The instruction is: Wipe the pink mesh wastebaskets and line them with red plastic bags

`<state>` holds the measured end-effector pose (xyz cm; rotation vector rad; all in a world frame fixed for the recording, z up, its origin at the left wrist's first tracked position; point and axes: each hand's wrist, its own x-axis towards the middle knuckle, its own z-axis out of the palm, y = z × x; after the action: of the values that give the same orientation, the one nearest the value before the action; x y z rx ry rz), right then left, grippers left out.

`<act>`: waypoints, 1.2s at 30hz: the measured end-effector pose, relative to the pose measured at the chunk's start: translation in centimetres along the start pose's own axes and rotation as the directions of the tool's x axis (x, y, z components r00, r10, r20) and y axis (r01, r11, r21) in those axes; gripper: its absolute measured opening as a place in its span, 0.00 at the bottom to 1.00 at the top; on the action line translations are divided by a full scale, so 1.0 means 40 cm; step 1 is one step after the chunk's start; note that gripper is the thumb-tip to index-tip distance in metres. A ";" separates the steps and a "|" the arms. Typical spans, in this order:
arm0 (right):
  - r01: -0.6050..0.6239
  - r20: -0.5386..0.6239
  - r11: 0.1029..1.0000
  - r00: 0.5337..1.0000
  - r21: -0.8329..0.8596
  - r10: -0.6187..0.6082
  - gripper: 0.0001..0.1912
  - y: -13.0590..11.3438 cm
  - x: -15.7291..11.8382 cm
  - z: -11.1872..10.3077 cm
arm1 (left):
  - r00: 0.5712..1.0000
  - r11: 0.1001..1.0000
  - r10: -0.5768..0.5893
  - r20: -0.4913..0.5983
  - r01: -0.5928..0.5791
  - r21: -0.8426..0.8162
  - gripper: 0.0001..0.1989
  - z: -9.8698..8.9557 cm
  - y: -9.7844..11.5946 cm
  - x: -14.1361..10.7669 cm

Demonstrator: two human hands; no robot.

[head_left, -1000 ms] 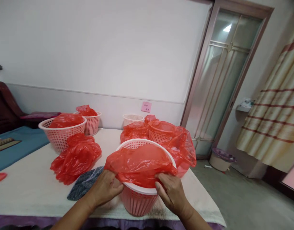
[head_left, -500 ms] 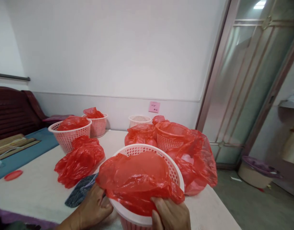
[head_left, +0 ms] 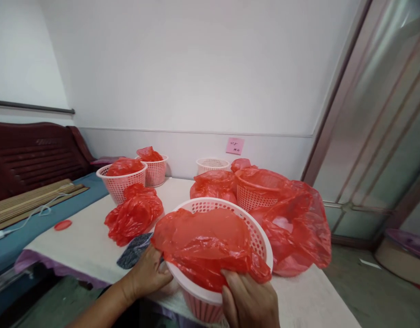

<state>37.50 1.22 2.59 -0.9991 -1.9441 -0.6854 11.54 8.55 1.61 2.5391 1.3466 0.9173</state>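
Observation:
A white perforated basket (head_left: 204, 298) stands at the table's near edge with a red plastic bag (head_left: 206, 241) spread in its mouth. My left hand (head_left: 150, 271) is closed at the basket's left rim, pinching the bag's edge. My right hand (head_left: 251, 298) grips the bag's near edge at the front right rim, fingers closed. Beside my left hand lies a dark blue-grey cloth (head_left: 132, 250). A crumpled red bag (head_left: 134, 216) rests behind it.
Two baskets holding red bags stand back left, the nearer (head_left: 119, 184) and the farther (head_left: 157, 172). Behind the front basket are a red-bagged basket (head_left: 256, 196), a loose red bag (head_left: 298, 228) and a white basket (head_left: 211, 165). A red disc (head_left: 63, 225) lies left.
The view has turned left, so the scene sits farther right, and more of the bench and table edge shows. Both hands keep nearly the same hold on the bag.

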 end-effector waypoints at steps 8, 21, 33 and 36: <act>-0.053 -0.012 0.999 0.999 -0.007 0.053 0.08 -0.013 0.013 -0.008 | 1.000 1.000 0.009 -0.001 -0.009 0.001 0.24 -0.001 0.003 0.001; -0.075 0.051 0.990 0.995 -0.119 0.082 0.11 -0.035 0.007 -0.018 | 0.997 0.994 0.056 -0.058 -0.061 -0.088 0.24 0.003 0.000 -0.005; -0.112 0.054 0.986 0.991 -0.122 0.119 0.13 -0.030 -0.028 -0.004 | 0.995 0.984 0.064 -0.071 -0.075 -0.160 0.26 -0.001 0.002 -0.019; -0.145 0.050 0.984 0.987 -0.107 0.151 0.13 -0.025 -0.027 0.001 | 0.997 0.979 0.060 -0.044 -0.068 -0.190 0.22 -0.007 -0.001 -0.012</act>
<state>37.03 0.27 1.55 -1.2260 -1.8770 -0.6840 11.16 8.15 1.62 2.4422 1.1310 1.0574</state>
